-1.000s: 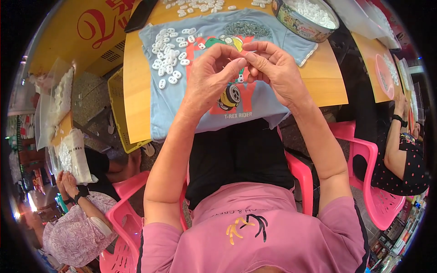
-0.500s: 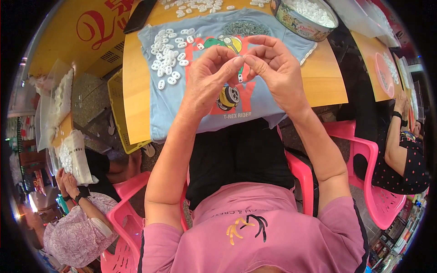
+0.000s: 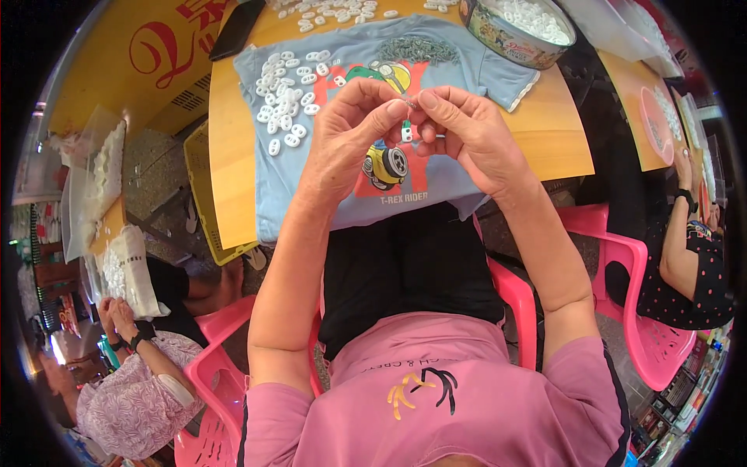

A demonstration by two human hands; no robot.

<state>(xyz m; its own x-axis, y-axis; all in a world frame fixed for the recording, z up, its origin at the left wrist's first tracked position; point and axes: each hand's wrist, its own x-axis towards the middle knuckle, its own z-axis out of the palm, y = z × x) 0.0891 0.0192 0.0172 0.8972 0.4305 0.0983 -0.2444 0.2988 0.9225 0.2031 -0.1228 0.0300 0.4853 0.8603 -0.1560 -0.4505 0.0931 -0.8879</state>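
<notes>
Two hands are raised together above a pale blue shirt (image 3: 311, 187) spread on the tabletop (image 3: 233, 179). A small white piece (image 3: 407, 134) is pinched between the fingertips of the left hand (image 3: 350, 132) and the right hand (image 3: 467, 136), just where the thumbs meet; its long axis cannot be told, being mostly hidden. Both forearms are angled inward, wrists bent. Since the earlier frame the hands have stayed joined at nearly the same spot. Loose white pieces (image 3: 284, 97) are heaped on the shirt's left part, and a round tin (image 3: 513, 27) stands beyond.

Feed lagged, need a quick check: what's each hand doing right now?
Left hand: closed in a pinch on a small white piece.
Right hand: closed in a pinch on the same piece, fingertips meeting the left's.
</notes>
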